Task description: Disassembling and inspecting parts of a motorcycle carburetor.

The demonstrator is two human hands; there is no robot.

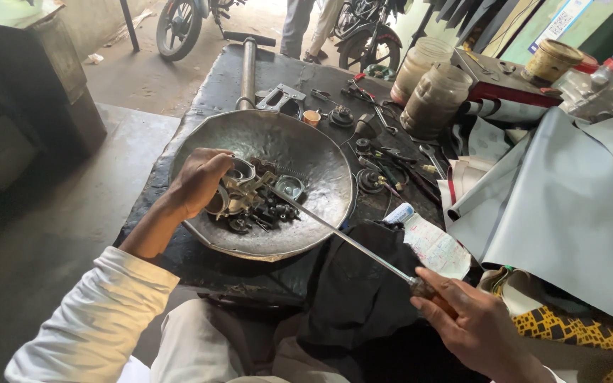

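Note:
My left hand grips a metal engine part inside a wide dark metal bowl on the workbench. My right hand, near the lower right, holds the handle of a long screwdriver. Its thin shaft runs up and left, and its tip meets the metal part held by my left hand. Several small dark metal pieces lie in the bowl around the part, next to a small round cup.
Two cloudy plastic jars stand behind the bowl, with scattered tools between. A hand pump lies at the back. Grey sheet material covers the right side. A black cloth lies on my lap. Motorcycles and a person's legs stand beyond.

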